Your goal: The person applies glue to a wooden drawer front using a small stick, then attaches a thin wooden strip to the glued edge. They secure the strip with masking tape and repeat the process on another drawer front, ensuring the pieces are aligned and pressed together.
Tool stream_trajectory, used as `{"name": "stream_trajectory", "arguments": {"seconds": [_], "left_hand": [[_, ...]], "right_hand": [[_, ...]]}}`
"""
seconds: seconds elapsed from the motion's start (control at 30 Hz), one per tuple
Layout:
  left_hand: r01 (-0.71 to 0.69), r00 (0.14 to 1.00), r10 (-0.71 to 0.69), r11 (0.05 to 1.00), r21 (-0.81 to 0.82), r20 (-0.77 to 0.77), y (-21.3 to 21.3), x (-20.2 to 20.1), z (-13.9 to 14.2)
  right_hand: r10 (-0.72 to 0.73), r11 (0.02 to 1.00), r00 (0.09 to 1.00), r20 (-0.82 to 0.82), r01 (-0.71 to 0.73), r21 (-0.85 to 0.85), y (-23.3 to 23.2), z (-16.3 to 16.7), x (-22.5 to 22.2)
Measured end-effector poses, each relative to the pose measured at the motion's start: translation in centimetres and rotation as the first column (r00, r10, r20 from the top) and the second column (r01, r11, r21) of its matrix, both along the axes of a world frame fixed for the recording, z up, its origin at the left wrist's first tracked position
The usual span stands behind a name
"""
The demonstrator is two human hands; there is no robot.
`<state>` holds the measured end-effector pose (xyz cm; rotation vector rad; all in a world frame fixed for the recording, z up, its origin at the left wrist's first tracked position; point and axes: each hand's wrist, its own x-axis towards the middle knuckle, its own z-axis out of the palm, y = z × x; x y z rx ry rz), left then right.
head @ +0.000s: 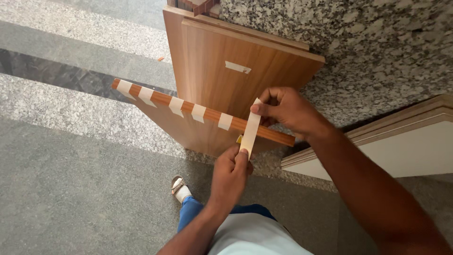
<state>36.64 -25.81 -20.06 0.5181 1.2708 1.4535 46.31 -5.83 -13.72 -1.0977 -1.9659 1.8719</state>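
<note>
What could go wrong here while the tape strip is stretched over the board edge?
The tape strip, held taut between left hand and right hand, might land crooked or wrinkle across the upright board. The board stands on edge by a foot; pressing down could tip it.

Soft even daylight, sharp focus (faint shadows).

Likely carpentry site: laminated boards leaning on granite wall, stone floor.
</note>
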Motion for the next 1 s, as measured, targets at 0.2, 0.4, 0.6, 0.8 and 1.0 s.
{"name": "stream_trajectory", "arguments": {"seconds": [0.2, 0.4, 0.6, 0.8, 1.0], "left_hand": [[0.104, 0.993, -0.093, 0.983, -0.151, 0.075, 1.3, -1.2, -0.4], [0.142, 0.987, -0.159, 0.94, -0.311, -0.028, 2.8, -1.9, -0.1], [0.183, 0.981, -0.192, 0.932, -0.312, 0.002, 2.8, -2.1, -0.7], [0.207, 0.977, -0.211, 0.928, -0.311, 0.02, 3.1, -2.5, -1.2], [0.207, 0.977, -0.211, 0.935, -0.288, 0.017, 3.0, -2.4, -1.4]], "right_hand": [[0.137, 0.958, 0.975, 0.177, -0.085, -0.273, 0.2, -2.1, -0.9], [0.359, 0.823, 0.928, 0.093, -0.269, -0.5, 0.4, -3.4, -1.9], [0.365, 0.931, 0.887, 0.282, -0.346, -0.114, 0.4, -0.5, -1.6], [0.129, 0.829, 0.838, 0.53, -0.384, 0.406, -4.9, 4.0, 0.0], [-0.066, 0.561, 0.82, 0.569, -0.441, 0.701, -7.8, 2.8, -0.9]]}}
